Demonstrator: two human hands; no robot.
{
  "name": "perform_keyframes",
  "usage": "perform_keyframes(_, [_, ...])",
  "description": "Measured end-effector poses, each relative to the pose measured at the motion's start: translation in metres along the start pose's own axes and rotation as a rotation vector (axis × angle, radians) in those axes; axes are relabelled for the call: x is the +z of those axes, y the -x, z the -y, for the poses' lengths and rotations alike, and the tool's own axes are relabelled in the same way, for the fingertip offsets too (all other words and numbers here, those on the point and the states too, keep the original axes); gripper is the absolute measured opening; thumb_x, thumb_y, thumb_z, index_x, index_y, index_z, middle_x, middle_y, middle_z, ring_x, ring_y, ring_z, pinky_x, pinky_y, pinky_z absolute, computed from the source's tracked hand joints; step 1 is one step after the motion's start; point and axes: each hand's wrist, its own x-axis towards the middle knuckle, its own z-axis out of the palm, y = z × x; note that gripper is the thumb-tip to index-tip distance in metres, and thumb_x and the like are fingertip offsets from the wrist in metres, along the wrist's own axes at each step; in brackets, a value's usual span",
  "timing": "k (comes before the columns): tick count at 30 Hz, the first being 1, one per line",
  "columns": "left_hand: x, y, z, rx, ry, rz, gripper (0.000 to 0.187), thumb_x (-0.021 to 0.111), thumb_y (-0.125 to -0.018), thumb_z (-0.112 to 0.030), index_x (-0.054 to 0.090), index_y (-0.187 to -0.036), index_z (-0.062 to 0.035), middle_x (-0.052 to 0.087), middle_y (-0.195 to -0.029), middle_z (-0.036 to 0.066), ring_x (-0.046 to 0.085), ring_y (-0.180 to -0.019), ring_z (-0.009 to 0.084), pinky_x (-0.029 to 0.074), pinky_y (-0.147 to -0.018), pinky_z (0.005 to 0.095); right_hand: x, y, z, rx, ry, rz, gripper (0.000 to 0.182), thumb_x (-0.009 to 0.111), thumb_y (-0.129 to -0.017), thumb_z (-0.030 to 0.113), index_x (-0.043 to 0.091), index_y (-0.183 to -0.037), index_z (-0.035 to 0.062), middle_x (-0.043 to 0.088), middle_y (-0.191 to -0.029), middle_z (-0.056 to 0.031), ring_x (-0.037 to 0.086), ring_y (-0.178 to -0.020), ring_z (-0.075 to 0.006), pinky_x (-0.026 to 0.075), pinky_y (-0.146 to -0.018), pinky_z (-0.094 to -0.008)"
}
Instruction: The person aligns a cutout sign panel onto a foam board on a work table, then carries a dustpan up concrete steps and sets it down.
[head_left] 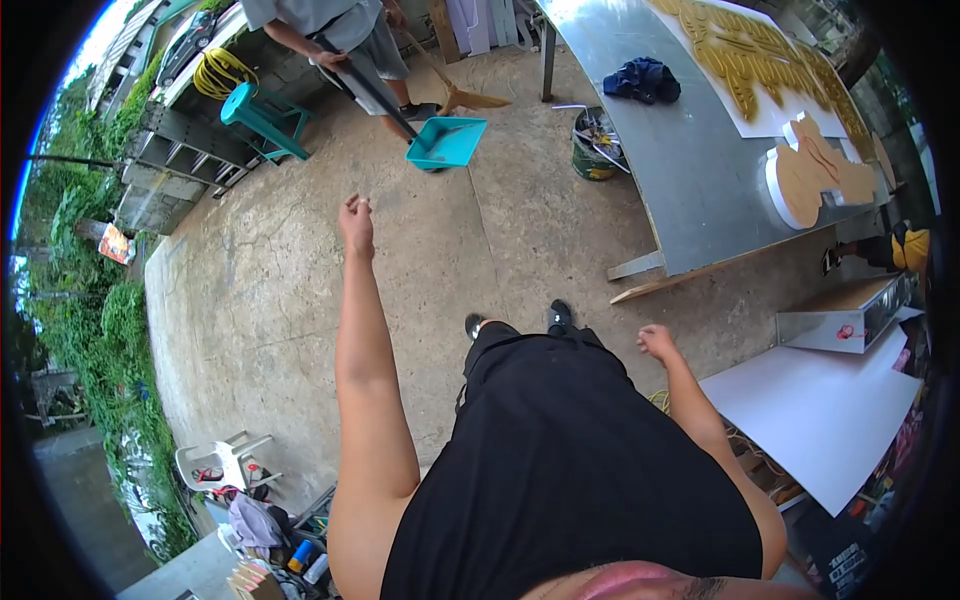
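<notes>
Hanging over bare concrete floor [280,300], left hand [356,222] and right hand [657,341], each grip curled shut, empty.

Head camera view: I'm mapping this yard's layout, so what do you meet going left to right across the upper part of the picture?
Yellow hose coil → teal stool → teal dustpan → green bucket → blue cloth → gold lettering on the metal table.

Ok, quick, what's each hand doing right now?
Left hand: loosely curled, raised out front, holding nothing visible.
Right hand: loosely closed at the side, nothing visible in it.
</notes>
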Motion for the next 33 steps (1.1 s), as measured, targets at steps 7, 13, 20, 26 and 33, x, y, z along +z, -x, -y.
perform_keyframes(7, [-0.014, -0.113, -0.020, 0.061, -0.003, -0.035, 0.054, 0.058, -0.082, -0.021, 0.033, -0.124, 0.0021, 0.052, -0.112, 0.017, 0.050, -0.100, 0.0231, 0.039, -0.086, 0.0318, 0.030, 0.067, -0.043, 0.340, -0.205, -0.228, 0.023, 0.051, -0.085, 0.017, 0.055, -0.101, 0.0022, 0.063, -0.081, -0.0097, 0.056, -0.059, -0.0123, 0.044, -0.050, -0.0254])
perform_keyframes(13, [-0.038, -0.220, -0.010, 0.008, 0.013, -0.013, 0.086, 0.068, -0.075, -0.032, 0.014, -0.133, 0.0020, 0.033, -0.132, 0.021, 0.039, -0.117, 0.0273, 0.031, -0.097, 0.0361, 0.137, 0.121, -0.018, 0.477, -0.222, -0.199, 0.024, 0.049, -0.084, 0.015, 0.056, -0.102, 0.0016, 0.063, -0.078, -0.0098, 0.057, -0.056, -0.0143, 0.043, -0.048, -0.0251])
perform_keyframes(20, [-0.060, -0.275, -0.002, 0.101, 0.251, 0.019, 0.041, 0.065, -0.079, -0.019, 0.050, -0.110, 0.0030, 0.056, -0.098, 0.008, 0.053, -0.087, 0.0169, 0.044, -0.074, 0.0279, 0.203, 0.166, 0.030, 0.500, -0.344, -0.252, 0.026, 0.049, -0.085, 0.016, 0.055, -0.106, 0.0020, 0.064, -0.081, -0.0085, 0.058, -0.063, -0.0134, 0.044, -0.054, -0.0250])
perform_keyframes(26, [-0.079, -0.231, 0.011, -0.049, 0.306, -0.106, 0.023, 0.062, -0.082, -0.022, 0.052, -0.087, -0.0016, 0.051, -0.067, 0.003, 0.047, -0.056, 0.0128, 0.041, -0.050, 0.0274, 0.232, 0.169, 0.014, 0.465, -0.384, -0.342, 0.023, 0.049, -0.085, 0.017, 0.056, -0.101, 0.0018, 0.064, -0.081, -0.0092, 0.058, -0.061, -0.0142, 0.044, -0.051, -0.0250])
perform_keyframes(33, [-0.045, -0.092, 0.023, 0.200, 0.267, 0.178, 0.025, 0.058, -0.085, -0.024, 0.052, -0.087, 0.0005, 0.044, -0.068, 0.002, 0.042, -0.063, 0.0141, 0.038, -0.059, 0.0282, 0.268, 0.162, -0.008, 0.401, -0.458, -0.379, 0.021, 0.052, -0.082, 0.015, 0.058, -0.093, -0.0021, 0.064, -0.077, -0.0120, 0.060, -0.059, -0.0170, 0.049, -0.052, -0.0282])
